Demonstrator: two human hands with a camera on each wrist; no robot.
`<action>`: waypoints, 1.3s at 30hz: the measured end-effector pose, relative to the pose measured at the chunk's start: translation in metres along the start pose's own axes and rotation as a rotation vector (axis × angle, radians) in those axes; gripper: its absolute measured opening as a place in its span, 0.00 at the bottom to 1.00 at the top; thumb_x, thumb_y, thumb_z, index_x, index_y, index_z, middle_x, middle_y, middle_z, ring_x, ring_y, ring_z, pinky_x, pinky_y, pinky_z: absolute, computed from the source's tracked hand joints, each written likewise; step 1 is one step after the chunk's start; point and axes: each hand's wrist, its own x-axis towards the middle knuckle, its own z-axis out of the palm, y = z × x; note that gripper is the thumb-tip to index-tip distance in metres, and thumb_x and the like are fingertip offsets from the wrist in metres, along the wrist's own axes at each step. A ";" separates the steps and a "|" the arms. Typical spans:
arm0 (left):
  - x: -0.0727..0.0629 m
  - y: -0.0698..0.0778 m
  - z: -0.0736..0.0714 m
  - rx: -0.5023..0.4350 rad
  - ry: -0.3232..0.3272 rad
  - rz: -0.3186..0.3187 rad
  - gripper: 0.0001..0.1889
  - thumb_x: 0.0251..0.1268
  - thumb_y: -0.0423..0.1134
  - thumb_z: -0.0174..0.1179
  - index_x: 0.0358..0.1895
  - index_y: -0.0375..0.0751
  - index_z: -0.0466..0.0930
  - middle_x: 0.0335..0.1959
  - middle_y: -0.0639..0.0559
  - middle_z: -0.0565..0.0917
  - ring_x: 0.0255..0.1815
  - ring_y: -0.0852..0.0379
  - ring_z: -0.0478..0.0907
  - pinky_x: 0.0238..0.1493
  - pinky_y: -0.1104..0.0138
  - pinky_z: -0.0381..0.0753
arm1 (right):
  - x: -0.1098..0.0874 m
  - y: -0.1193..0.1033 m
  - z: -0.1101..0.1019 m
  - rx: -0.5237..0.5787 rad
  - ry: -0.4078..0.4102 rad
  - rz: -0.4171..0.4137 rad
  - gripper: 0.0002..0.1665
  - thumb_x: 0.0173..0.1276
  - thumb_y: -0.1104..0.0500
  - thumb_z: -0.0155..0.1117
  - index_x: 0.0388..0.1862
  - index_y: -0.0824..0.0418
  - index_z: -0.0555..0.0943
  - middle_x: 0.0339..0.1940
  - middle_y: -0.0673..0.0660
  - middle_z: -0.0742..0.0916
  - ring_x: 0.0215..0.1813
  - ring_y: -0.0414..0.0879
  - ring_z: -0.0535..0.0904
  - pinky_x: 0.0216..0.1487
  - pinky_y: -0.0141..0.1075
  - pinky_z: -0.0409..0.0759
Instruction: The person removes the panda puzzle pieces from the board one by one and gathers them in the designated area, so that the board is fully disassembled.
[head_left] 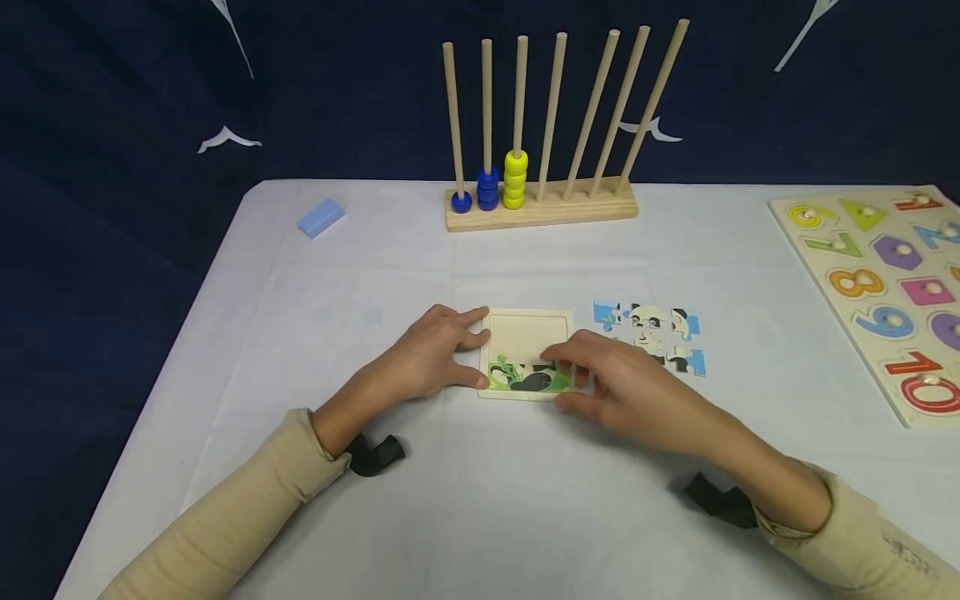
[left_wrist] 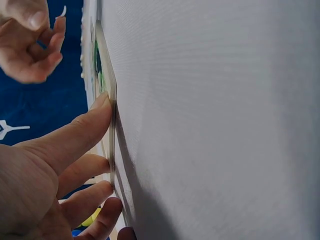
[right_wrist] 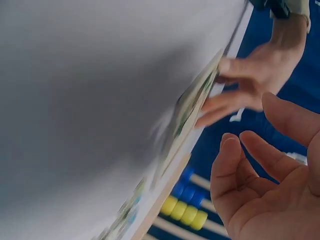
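A small wooden puzzle tray (head_left: 528,335) lies on the white table. Along its lower part sit panda puzzle pieces (head_left: 530,377) in green, black and white; bare wood shows above them. My left hand (head_left: 437,352) rests at the tray's left side, its thumb and spread fingers touching the edge, as the left wrist view also shows. Over the tray's right edge hovers my right hand (head_left: 626,390), its fingers loosely bent. In the right wrist view nothing shows between its thumb and fingertips. Loose panda pieces (head_left: 647,317) lie to the right, partly hidden by that hand.
Behind stands a wooden peg stand (head_left: 543,217) with blue and yellow beads on three of its pegs. A blue block (head_left: 321,218) lies at the far left. To the right is a number and shape puzzle board (head_left: 847,315). A dark patterned cloth (head_left: 135,250) hangs behind the table.
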 end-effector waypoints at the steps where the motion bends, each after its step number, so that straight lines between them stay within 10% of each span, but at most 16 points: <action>1: 0.000 0.000 0.000 0.000 -0.003 0.000 0.35 0.55 0.46 0.74 0.66 0.37 0.73 0.76 0.47 0.60 0.69 0.43 0.61 0.68 0.56 0.62 | 0.005 -0.003 0.003 0.006 -0.014 -0.008 0.23 0.61 0.64 0.73 0.56 0.61 0.81 0.36 0.49 0.80 0.36 0.43 0.73 0.35 0.35 0.73; 18: 0.001 -0.002 -0.001 0.001 -0.024 -0.003 0.35 0.56 0.47 0.73 0.67 0.39 0.72 0.77 0.49 0.58 0.69 0.47 0.60 0.67 0.57 0.63 | 0.053 -0.001 0.022 0.045 -0.272 0.068 0.29 0.65 0.58 0.71 0.63 0.68 0.77 0.38 0.53 0.76 0.35 0.43 0.70 0.36 0.37 0.71; 39: -0.001 -0.005 -0.001 -0.005 -0.021 0.015 0.37 0.54 0.49 0.74 0.67 0.40 0.73 0.77 0.51 0.58 0.69 0.48 0.60 0.66 0.56 0.64 | 0.055 -0.004 0.029 0.063 -0.151 0.055 0.23 0.59 0.69 0.72 0.53 0.62 0.77 0.35 0.52 0.77 0.36 0.44 0.73 0.40 0.39 0.73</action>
